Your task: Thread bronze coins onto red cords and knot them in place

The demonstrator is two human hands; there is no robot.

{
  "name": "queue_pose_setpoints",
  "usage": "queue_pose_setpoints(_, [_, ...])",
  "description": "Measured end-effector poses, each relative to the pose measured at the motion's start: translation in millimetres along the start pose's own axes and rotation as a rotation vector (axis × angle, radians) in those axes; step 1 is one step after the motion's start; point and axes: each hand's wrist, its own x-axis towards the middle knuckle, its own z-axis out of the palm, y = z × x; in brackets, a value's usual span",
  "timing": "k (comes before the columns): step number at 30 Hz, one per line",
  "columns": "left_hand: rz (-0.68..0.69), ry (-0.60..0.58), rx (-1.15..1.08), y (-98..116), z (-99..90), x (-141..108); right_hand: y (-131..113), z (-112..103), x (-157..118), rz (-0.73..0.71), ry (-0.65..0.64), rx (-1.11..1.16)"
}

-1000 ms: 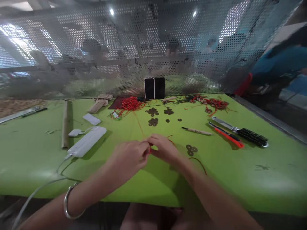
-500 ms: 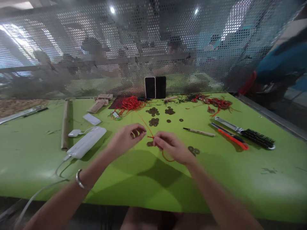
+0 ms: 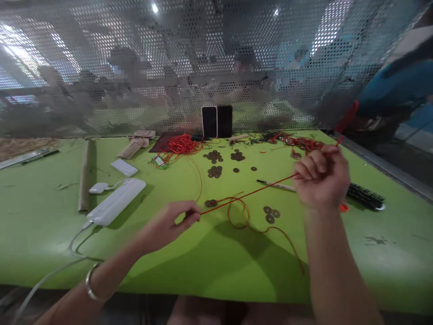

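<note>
A red cord (image 3: 248,194) is stretched taut on a slant between my two hands. My left hand (image 3: 181,221) pinches its lower end between thumb and fingertips, just over the green tabletop. Raised at the right, my right hand (image 3: 321,174) is closed round the other end, and a short tip sticks out above its fingers. Below the taut line another orange-red cord (image 3: 248,216) lies looped on the table, its tail running to the right. Two overlapping coins with holes (image 3: 211,203) lie at the loop's left. Three more holed coins (image 3: 269,215) rest to its right.
Farther back are piles of holed coins (image 3: 214,171), a red cord heap (image 3: 182,144) and two upright phones (image 3: 210,122) against the mesh screen. A white power bank (image 3: 117,203) lies left; a pen (image 3: 279,185) and black brush (image 3: 365,197) lie right.
My right hand has swung up and to the right, drawing the red cord straight. My left hand has dropped slightly and now pinches the cord. The looped cord now lies on the table.
</note>
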Motion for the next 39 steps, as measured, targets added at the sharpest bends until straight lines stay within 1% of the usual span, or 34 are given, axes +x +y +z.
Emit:
queue_pose_setpoints(2, [-0.048, 0.023, -0.002, -6, -3.1, -20, 3, -7, 6, -0.017, 0.111, -0.037])
queue_pose_setpoints(4, [-0.112, 0.038, 0.006, -13, -3.9, -39, 13, -14, 10, -0.013, 0.184, -0.154])
queue_pose_setpoints(6, [-0.195, 0.066, 0.016, -20, -4.3, -57, 25, -21, 12, 0.0, 0.206, -0.325])
queue_pose_setpoints(8, [-0.274, 0.125, 0.035, -30, -6.1, -73, 36, -26, 12, 0.008, 0.192, -0.511])
queue_pose_setpoints(11, [-0.356, 0.264, 0.167, -48, -12.6, -91, 48, -31, 8, 0.054, 0.118, -0.769])
queue_pose_setpoints(14, [-0.467, 0.419, 0.468, -63, -21.0, -105, 60, -26, -2, 0.171, -0.036, -0.959])
queue_pose_setpoints(15, [-0.503, 0.443, 0.597, -66, -23.2, -107, 65, -22, -6, 0.203, -0.1, -1.016])
queue_pose_setpoints(17, [-0.552, 0.438, 0.855, -64, -24.8, -107, 75, -13, -14, 0.239, -0.242, -1.124])
queue_pose_setpoints(19, [-0.548, 0.418, 1.015, -55, -22.0, -98, 86, -5, -22, 0.25, -0.375, -1.198])
queue_pose_setpoints(20, [-0.525, 0.413, 1.036, -48, -18.8, -89, 92, -1, -25, 0.252, -0.431, -1.211])
queue_pose_setpoints(22, [-0.423, 0.413, 0.97, -34, -9.5, -64, 100, 1, -29, 0.26, -0.512, -1.206])
queue_pose_setpoints(24, [-0.315, 0.329, 0.826, -25, 2.0, -29, 104, 0, -31, 0.273, -0.558, -1.195])
queue_pose_setpoints(25, [-0.277, 0.268, 0.751, -23, 7.9, -10, 104, -2, -30, 0.278, -0.569, -1.202])
queue_pose_setpoints(26, [-0.266, 0.192, 0.676, -24, 13.4, 10, 104, -4, -30, 0.282, -0.572, -1.217])
queue_pose_setpoints(27, [-0.291, 0.142, 0.605, -27, 18.4, 28, 104, -6, -29, 0.287, -0.568, -1.237])
queue_pose_setpoints(29, [-0.312, 0.114, 0.551, -37, 26.3, 60, 102, -10, -28, 0.307, -0.557, -1.283])
queue_pose_setpoints(31, [-0.325, 0.11, 0.503, -48, 31.0, 83, 102, -12, -27, 0.338, -0.567, -1.311])
queue_pose_setpoints(34, [-0.33, 0.13, 0.432, -60, 33.7, 100, 104, -13, -27, 0.362, -0.604, -1.314])
queue_pose_setpoints(37, [-0.337, 0.151, 0.357, -63, 34.2, 107, 106, -12, -27, 0.319, -0.61, -1.271])
queue_pose_setpoints(39, [-0.333, 0.164, 0.295, -63, 34.1, 109, 106, -11, -27, 0.325, -0.585, -1.251])
